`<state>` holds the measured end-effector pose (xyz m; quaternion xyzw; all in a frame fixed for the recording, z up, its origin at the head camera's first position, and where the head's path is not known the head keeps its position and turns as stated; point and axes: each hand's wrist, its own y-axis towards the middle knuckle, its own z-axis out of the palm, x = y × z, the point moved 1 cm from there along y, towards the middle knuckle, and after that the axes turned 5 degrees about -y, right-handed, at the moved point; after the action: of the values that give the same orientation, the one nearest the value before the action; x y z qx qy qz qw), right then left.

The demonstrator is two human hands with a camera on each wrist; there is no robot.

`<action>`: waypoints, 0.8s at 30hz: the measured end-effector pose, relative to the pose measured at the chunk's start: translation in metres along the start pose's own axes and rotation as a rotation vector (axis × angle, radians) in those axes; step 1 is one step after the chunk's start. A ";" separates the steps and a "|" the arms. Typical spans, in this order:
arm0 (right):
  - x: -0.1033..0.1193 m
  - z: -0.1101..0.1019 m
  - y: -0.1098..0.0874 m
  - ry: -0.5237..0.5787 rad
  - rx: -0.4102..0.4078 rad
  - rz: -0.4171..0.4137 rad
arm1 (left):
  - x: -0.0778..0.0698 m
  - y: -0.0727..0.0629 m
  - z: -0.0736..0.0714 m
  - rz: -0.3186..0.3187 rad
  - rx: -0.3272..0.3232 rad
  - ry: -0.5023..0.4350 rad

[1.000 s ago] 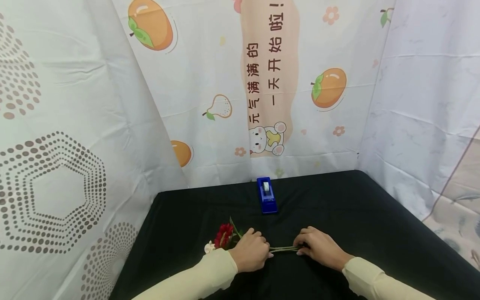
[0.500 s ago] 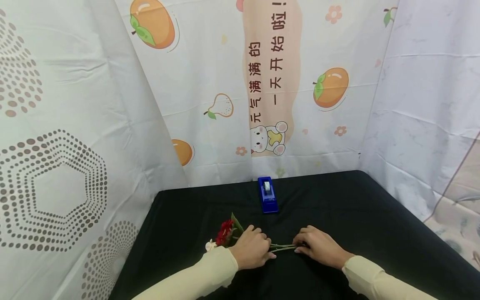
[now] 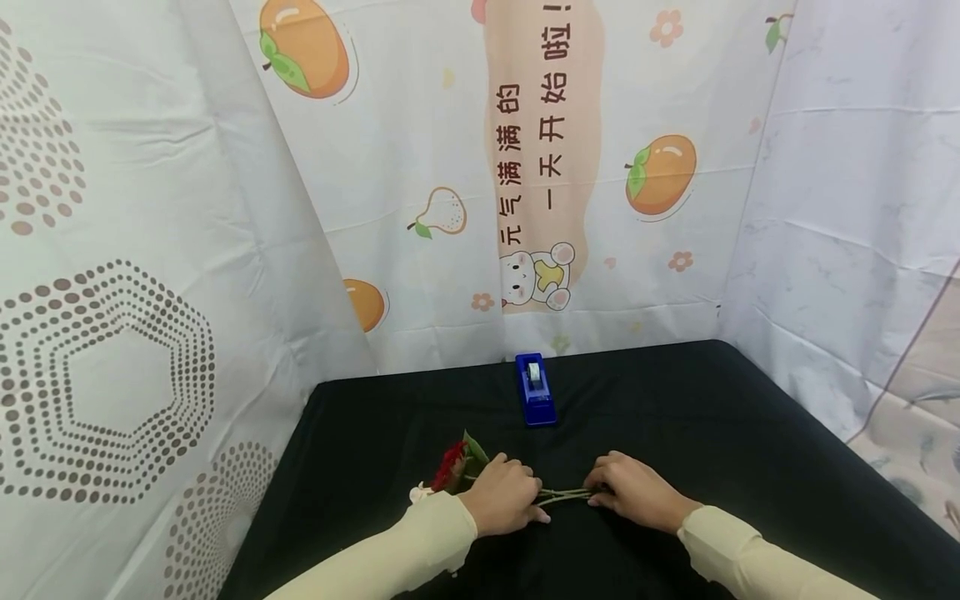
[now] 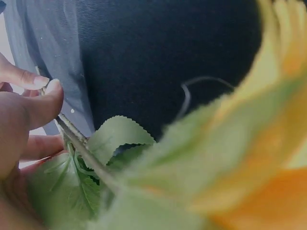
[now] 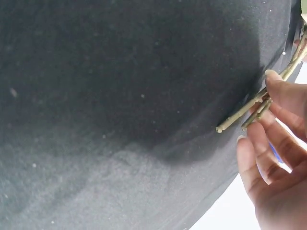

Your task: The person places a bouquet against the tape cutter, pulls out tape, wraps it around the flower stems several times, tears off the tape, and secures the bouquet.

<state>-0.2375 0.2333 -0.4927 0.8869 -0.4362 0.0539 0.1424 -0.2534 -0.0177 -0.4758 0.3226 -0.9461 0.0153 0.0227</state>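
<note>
A small bunch of flowers lies crosswise between my hands in the head view. My left hand [image 3: 501, 497] grips the stems [image 3: 562, 495] just below the blooms. Left of it show a red flower [image 3: 448, 467], a white flower [image 3: 420, 492] and a green leaf. Close to the left wrist camera, a blurred yellow-orange flower [image 4: 268, 158] fills the right side, with serrated leaves [image 4: 120, 136] by the fingers. My right hand [image 3: 637, 492] pinches the stems near their lower end; in the right wrist view the cut stem ends [image 5: 240, 116] poke out past thumb and fingers.
A blue tape dispenser [image 3: 536, 392] with a roll of tape stands toward the back of the black-covered table [image 3: 660, 400]. Printed white curtains [image 3: 420, 150] enclose the table at the back and both sides.
The red flower has turned so its face shows more edge-on, and the green leaf beside it stands out more. Both hands stay almost in place, still holding the stems.
</note>
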 end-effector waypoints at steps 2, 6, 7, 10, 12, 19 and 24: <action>0.000 0.000 0.000 -0.003 0.005 0.010 | 0.000 -0.001 0.001 0.014 -0.019 0.041; 0.001 -0.001 0.000 -0.007 0.004 0.009 | 0.002 0.000 0.003 0.021 -0.013 0.066; 0.001 -0.001 0.001 -0.006 0.004 0.005 | 0.003 0.001 0.003 0.018 -0.003 0.059; 0.002 -0.001 0.002 -0.001 0.005 -0.006 | 0.004 0.003 0.003 0.015 0.020 0.037; 0.003 -0.001 0.003 0.007 0.008 -0.016 | 0.004 0.004 0.003 0.019 0.027 0.020; 0.003 -0.001 0.005 0.006 0.017 -0.045 | 0.005 0.004 0.001 0.018 0.035 -0.016; 0.002 -0.001 0.008 -0.013 0.023 -0.061 | 0.007 0.007 -0.008 -0.003 0.004 -0.058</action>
<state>-0.2425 0.2272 -0.4896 0.9016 -0.4094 0.0486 0.1308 -0.2628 -0.0160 -0.4672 0.3245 -0.9458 0.0079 -0.0053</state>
